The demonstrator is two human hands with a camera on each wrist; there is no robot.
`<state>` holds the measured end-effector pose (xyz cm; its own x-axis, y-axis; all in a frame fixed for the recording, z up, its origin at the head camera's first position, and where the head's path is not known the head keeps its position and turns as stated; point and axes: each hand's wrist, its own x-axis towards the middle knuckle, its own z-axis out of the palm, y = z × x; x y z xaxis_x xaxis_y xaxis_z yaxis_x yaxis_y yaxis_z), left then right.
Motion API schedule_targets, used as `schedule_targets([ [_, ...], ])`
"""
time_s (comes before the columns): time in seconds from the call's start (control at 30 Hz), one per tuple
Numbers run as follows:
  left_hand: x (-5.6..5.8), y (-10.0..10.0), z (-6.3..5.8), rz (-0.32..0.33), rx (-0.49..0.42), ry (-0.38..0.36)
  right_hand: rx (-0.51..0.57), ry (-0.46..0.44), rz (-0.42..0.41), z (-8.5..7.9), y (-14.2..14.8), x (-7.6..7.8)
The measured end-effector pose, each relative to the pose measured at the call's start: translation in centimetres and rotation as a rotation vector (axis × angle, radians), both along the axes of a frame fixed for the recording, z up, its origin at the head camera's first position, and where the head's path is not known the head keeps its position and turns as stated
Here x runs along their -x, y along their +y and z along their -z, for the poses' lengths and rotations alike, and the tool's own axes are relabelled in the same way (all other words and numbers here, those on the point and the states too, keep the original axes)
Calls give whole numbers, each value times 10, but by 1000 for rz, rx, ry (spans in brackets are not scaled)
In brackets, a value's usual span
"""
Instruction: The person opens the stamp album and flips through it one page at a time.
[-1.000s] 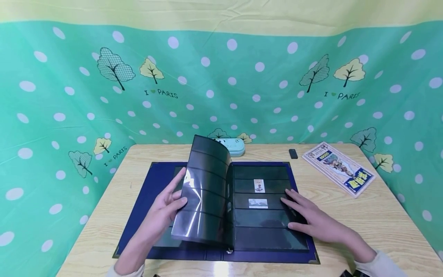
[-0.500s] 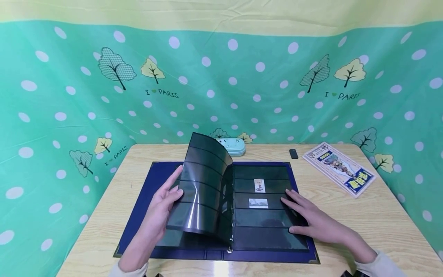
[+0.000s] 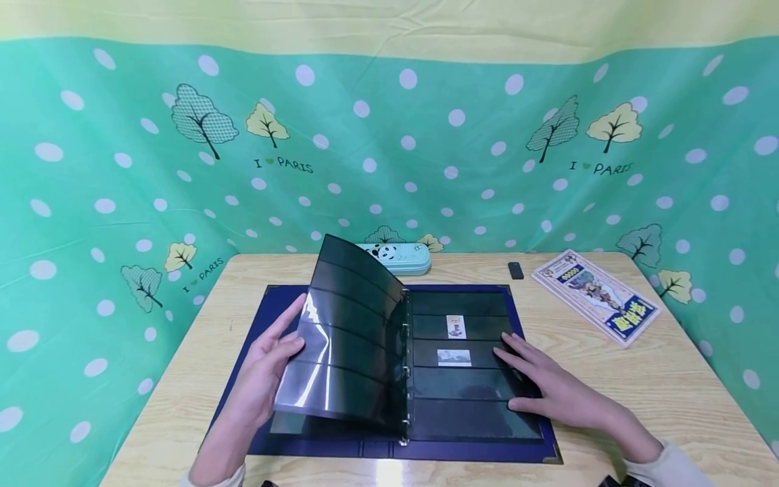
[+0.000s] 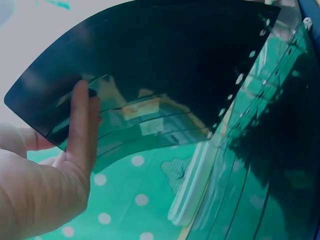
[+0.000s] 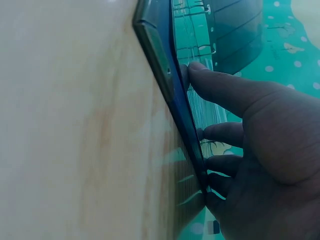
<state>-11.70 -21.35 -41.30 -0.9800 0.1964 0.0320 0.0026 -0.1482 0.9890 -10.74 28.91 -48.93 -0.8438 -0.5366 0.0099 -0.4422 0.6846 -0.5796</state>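
Observation:
A dark blue ring-bound stamp album [image 3: 475, 452] lies spread on the wooden table. My left hand [image 3: 262, 372] pinches the outer edge of a black pocket page [image 3: 347, 331] between thumb and fingers, holding it raised and bowed over the left side. In the left wrist view the page [image 4: 165, 55] curves away from its binder holes. My right hand [image 3: 548, 385] rests with spread fingers on the right edge of the right page [image 3: 462, 419]. That page bears two stamps in its pockets, an upright one [image 3: 455, 327] and a grey landscape one [image 3: 454, 358].
Behind the album is a light blue pencil case [image 3: 402, 257] with a panda print, partly covered by the raised page. A small black object [image 3: 515, 270] and a colourful printed booklet [image 3: 596, 297] lie at the back right. A green dotted curtain [image 3: 389, 135] hangs behind the table.
My left hand has carried the page's outer edge leftward and lower, baring the binder rings and more of the pencil case. The right hand has stayed put.

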Motion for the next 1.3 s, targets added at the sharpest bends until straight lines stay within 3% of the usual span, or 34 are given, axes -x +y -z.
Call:
schedule_targets([
  [0.13,-1,-9,1,5,-7,-24,2,6,-4,0,0,0],
  [0.37,-1,-20,4,-51,124,-42,0,14,-7,1,0,0],
  [0.9,-2,-39,21,-32,146,-179,-6,8,-5,0,0,0],
  [1.3,-2,-43,33,-24,186,-201,-13,13,-3,0,0,0],
])
